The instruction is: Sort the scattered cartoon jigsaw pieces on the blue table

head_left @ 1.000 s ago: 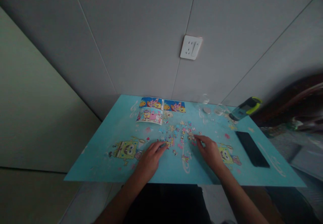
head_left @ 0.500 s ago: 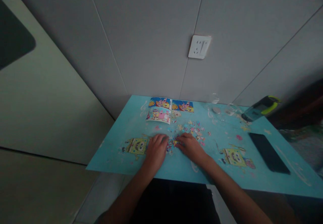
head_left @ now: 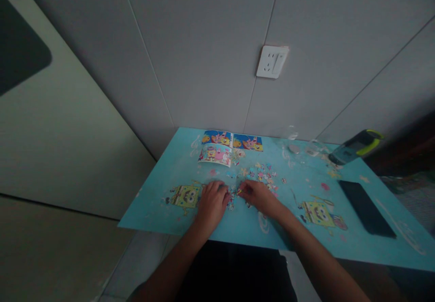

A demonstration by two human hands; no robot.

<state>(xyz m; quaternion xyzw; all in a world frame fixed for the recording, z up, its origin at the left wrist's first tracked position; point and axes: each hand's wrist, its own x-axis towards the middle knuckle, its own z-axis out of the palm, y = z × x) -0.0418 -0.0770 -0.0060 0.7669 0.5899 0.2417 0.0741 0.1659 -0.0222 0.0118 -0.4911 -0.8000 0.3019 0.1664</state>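
Small jigsaw puzzle pieces (head_left: 232, 192) lie in a cluster between my two hands on the turquoise cartoon-printed table (head_left: 152, 211). My left hand (head_left: 213, 198) rests palm down at the left edge of this cluster, fingers loosely bent and touching the table, with nothing visible in them. On the other side, my right hand (head_left: 256, 194) pinches a small yellowish puzzle piece (head_left: 239, 191) between thumb and fingertips. More loose pieces (head_left: 263, 174) are scattered just beyond the right hand.
Behind the hands stand a cartoon picture sheet (head_left: 215, 154) and picture cards (head_left: 248, 142). Toward the right are clear plastic containers (head_left: 311, 148), a dark bottle (head_left: 351, 148) with a lime handle, and a black flat object (head_left: 367, 209). A wall (head_left: 210, 66) borders the table's far edge.
My right hand has tightened into a pinch and lifted slightly with a piece. My left hand has stayed nearly in place; the whole view has shifted a little.
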